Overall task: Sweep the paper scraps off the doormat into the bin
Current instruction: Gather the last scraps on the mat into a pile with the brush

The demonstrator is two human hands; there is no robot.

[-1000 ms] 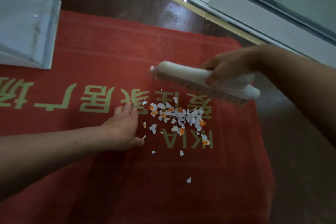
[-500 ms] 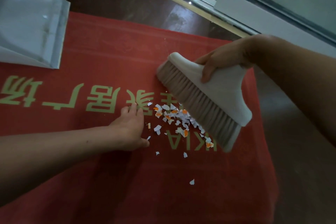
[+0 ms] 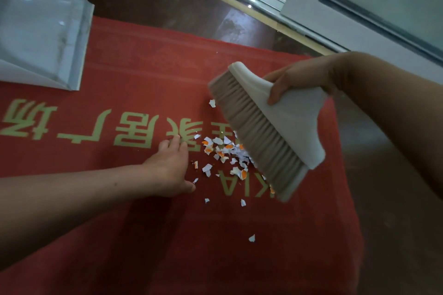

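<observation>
White and orange paper scraps (image 3: 225, 153) lie in a loose heap on the red doormat (image 3: 134, 235), with a few strays nearer me and one at the brush's far end. My right hand (image 3: 297, 81) grips a white hand brush (image 3: 268, 127); its bristles rest on the right side of the heap, slanting from upper left to lower right. My left hand (image 3: 167, 170) lies flat on the mat, fingers spread, just left of the scraps and holding nothing. No bin is in view.
A white dustpan (image 3: 40, 31) sits at the mat's far left corner, its mouth facing right. Dark floor (image 3: 395, 235) borders the mat on the right and beyond. A white sliding door frame (image 3: 311, 21) runs along the top right.
The brush has tilted from level above the scraps to bristles-down on their right side, hiding part of the heap. My left hand has stayed put on the mat.
</observation>
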